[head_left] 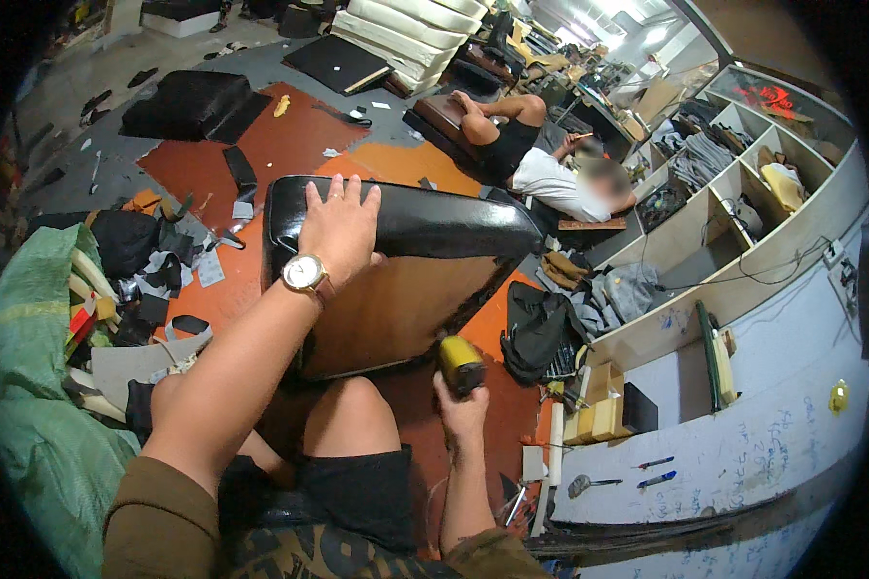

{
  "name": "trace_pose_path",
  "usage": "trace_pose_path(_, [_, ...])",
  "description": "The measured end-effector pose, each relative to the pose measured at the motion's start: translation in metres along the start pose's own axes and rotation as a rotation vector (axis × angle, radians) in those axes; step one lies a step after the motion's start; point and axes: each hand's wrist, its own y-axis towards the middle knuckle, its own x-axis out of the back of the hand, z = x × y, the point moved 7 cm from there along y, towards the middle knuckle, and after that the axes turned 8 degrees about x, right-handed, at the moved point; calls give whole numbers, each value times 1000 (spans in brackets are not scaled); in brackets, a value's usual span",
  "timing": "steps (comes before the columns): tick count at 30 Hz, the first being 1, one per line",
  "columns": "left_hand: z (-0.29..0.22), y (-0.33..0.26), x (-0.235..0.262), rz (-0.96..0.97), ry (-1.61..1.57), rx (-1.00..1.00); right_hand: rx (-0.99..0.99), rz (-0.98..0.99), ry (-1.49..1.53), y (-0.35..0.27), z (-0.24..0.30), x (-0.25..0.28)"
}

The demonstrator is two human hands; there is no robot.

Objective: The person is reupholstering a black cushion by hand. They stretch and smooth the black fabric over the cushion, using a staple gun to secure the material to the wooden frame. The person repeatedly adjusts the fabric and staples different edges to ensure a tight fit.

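Observation:
A black upholstered seat panel, glossy with a padded rim, stands tilted on edge in front of my knees. Its brown, board-like underside faces me. My left hand lies on the upper rim with its fingers spread and holds nothing. In my right hand is a yellow and black gun-shaped tool, gripped by its handle close to the panel's lower right edge. The tool's front end is turned away, so its exact kind does not show.
A green sack of scraps bulges at left. A white bench with pens and a shelf unit line the right. Beyond the panel, a person lies on the floor. A black cushion and white foam lie farther back.

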Motion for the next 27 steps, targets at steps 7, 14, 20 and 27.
trace_pose_path(7, [-1,-6,0,-35,-18,-12,-144,-88,364,59,69,-58])
trace_pose_path(14, [1,-4,-8,-46,-16,-17,67,-99,301,54,88,-96])
trace_pose_path(20, [4,6,-15,-66,12,-15,368,-48,-70,46,84,-115])
trace_pose_path(27, [57,-26,29,357,-185,-284,-47,64,5,27,-21,-60])
